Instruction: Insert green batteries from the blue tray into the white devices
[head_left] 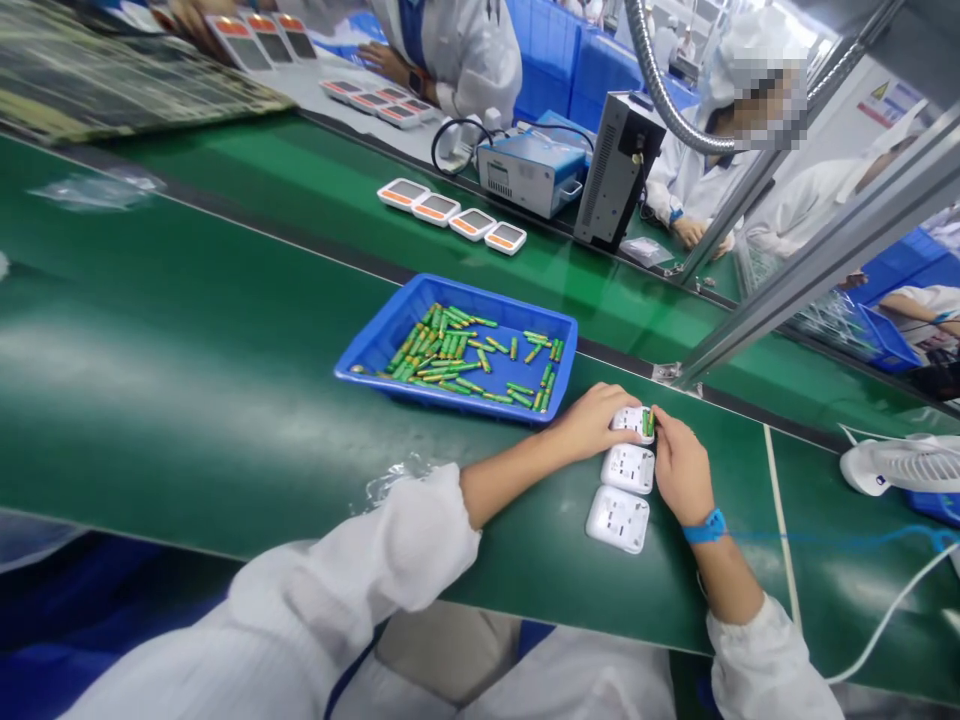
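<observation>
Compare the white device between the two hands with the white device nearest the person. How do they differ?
The device between the hands shows green batteries; the nearest device shows none. The device between the hands has the left hand on it, while the nearest device is untouched. The former is at the row's far end, the latter at its near end. Both are white, round-cornered and on the green worktop.

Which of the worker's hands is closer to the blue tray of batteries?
Left. The left hand is just right of the blue tray, at the farthest white device in the row; the right hand is farther off, on that device's other side.
</observation>
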